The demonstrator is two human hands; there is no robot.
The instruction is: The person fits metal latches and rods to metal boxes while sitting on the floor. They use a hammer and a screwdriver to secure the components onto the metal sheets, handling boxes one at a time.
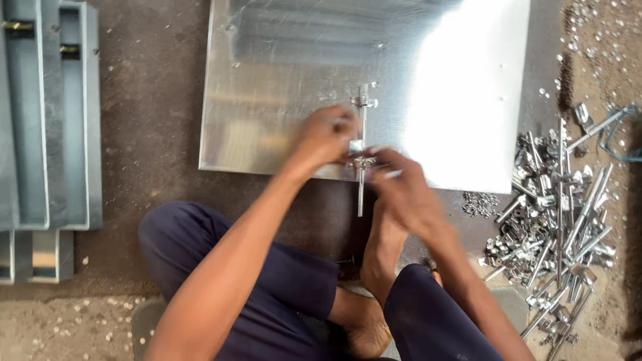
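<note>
**Two Hands on a Long Bolt**

Knees in dark blue trousers (267, 287) sit nearest. Past them, the left hand (328, 137) and right hand (401, 184) both pinch a long bolt (362, 134) at the near edge of a shiny metal sheet (281, 80). It looks hard, stiff, smooth and maybe slippery, so the middle is a good place to hold. A bolt pile (555, 214) lies right, grey frames (47, 120) left. No labels show.

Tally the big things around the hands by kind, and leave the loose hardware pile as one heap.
Shiny metal sheet: 1
Long threaded rod at the hands: 1
Grey channel frames: 2
Heap of rods and nuts: 1
Total: 5
</note>
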